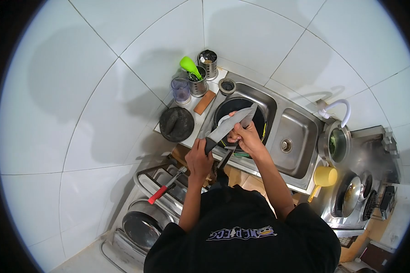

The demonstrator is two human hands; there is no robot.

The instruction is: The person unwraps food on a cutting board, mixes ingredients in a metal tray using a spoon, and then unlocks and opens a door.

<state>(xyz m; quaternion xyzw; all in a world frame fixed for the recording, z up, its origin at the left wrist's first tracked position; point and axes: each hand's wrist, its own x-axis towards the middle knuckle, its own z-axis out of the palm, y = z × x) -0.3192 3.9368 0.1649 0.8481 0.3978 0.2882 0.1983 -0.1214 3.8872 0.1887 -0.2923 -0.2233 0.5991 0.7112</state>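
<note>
A broad-bladed kitchen knife [225, 128] is held above the left sink bowl, its blade pointing up and to the right. My left hand [199, 159] is closed around its black handle [210, 145]. My right hand [247, 138] grips the blade near its middle, with fingertips at the upper edge and the thumb below. Anything between those fingers and the steel is hidden. A second grey, blade-like shape [249, 117] shows behind the knife; I cannot tell what it is. Beneath both hands a black pan [221, 108] sits in the sink bowl.
Left of the sink stand a stone mortar [176, 124], a clear cup [181, 91], utensil holders [198, 88] and a brown block [204, 102]. A white faucet [339, 107], a pot [335, 143] and a yellow dipper [324, 177] are at right. A red-handled tool [158, 194] lies on the dish rack [143, 182].
</note>
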